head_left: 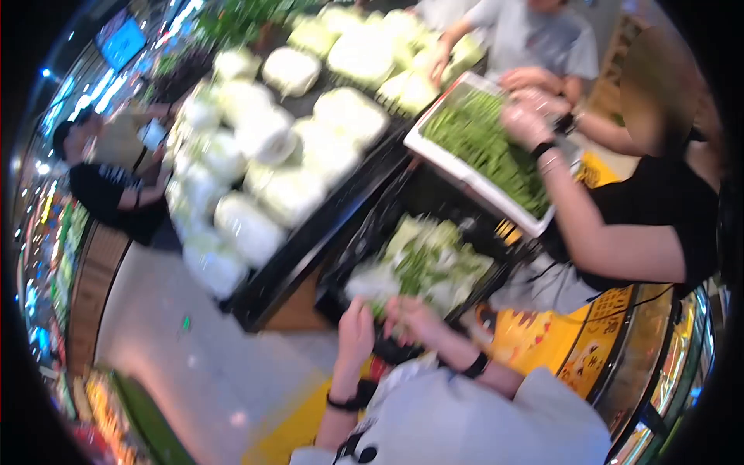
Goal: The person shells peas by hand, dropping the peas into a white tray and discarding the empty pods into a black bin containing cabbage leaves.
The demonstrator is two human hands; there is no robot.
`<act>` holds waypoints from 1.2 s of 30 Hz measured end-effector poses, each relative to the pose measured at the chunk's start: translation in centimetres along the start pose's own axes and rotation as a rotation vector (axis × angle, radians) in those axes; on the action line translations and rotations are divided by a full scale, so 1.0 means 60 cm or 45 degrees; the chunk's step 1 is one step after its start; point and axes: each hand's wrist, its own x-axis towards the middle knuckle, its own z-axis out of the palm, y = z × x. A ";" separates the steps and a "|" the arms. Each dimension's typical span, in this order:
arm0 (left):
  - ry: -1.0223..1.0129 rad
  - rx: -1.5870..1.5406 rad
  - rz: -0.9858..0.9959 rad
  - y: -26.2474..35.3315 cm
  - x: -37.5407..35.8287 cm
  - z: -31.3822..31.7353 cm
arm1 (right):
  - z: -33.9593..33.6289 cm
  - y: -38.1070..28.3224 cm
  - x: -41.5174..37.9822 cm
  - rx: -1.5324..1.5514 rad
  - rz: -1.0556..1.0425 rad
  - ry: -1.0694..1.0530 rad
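Observation:
My left hand (356, 329) is closed in a pinch at the near edge of a black crate (335, 293). Close beside it, my right hand (415, 319) is closed too. A bit of leafy green (378, 308) shows between my fingers, too blurred to tell its exact kind. Just beyond my hands, pale cabbage leaves (465, 273) and green leaves (422, 267) lie in the crate, which has a black liner. Both my wrists wear dark bands.
Whole napa cabbages (260, 229) fill a black display stand (291, 267) ahead and left. At right, co-workers' gloved hands (531, 116) are over a white foam box (465, 182) of greens (480, 132). Another person (116, 186) stands at far left. A yellow printed panel (535, 341) is at lower right.

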 end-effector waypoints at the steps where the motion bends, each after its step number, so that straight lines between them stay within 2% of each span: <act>1: -0.009 -0.081 -0.004 0.008 -0.001 0.004 | -0.008 0.007 0.001 0.002 -0.014 -0.016; 2: 0.007 -0.143 0.015 -0.005 0.002 0.010 | -0.010 -0.006 -0.003 -0.119 0.028 0.004; 4: -0.092 0.008 -0.065 -0.037 0.003 0.002 | -0.013 -0.011 -0.009 -0.113 -0.013 0.002; 6: -0.113 0.040 -0.005 -0.029 0.008 0.007 | -0.030 0.002 -0.003 -0.240 -0.076 -0.010; 8: -0.015 -0.053 0.014 -0.025 0.009 0.016 | -0.044 -0.002 -0.006 -0.495 -0.140 0.040; 9: 0.050 -0.403 -0.036 -0.029 0.010 0.027 | -0.049 -0.004 -0.010 -0.528 -0.143 0.061; 10: 0.040 -0.414 -0.028 -0.030 0.010 0.030 | -0.055 -0.008 -0.012 -0.542 -0.139 0.033; 12: -0.261 -0.324 -0.186 -0.029 0.005 0.027 | -0.062 -0.010 -0.014 -0.740 -0.125 0.014; 14: -0.327 -0.298 -0.148 -0.055 0.007 0.032 | -0.062 -0.003 -0.015 -0.593 -0.136 0.094; 16: -0.188 -0.566 -0.209 -0.076 0.003 0.047 | -0.062 0.005 -0.011 -0.445 -0.150 0.170; 18: -0.162 -0.628 -0.229 -0.073 0.003 0.050 | -0.066 0.013 -0.008 -0.293 -0.154 0.209; 19: -0.191 -0.680 -0.353 -0.063 0.003 0.048 | -0.062 0.010 -0.013 -0.455 -0.210 0.224; 20: -0.221 -0.732 -0.480 -0.059 0.003 0.049 | -0.061 0.005 -0.017 -0.455 -0.212 0.232; 22: -0.258 -0.811 -0.577 -0.084 0.002 0.046 | -0.062 -0.009 -0.025 -0.649 -0.332 0.113; 25: -0.298 -0.924 -0.722 -0.100 0.000 0.041 | -0.076 -0.008 -0.019 -0.762 -0.346 -0.028; 27: -0.306 -0.965 -0.764 -0.106 0.000 0.042 | -0.084 -0.009 -0.015 -0.776 -0.334 -0.085; 32: -0.363 -0.753 -0.793 -0.110 -0.016 0.049 | -0.100 0.000 -0.013 -0.807 -0.276 -0.196; 36: -0.401 -0.820 -0.881 -0.123 -0.018 0.058 | -0.107 0.001 -0.019 -0.705 -0.222 -0.297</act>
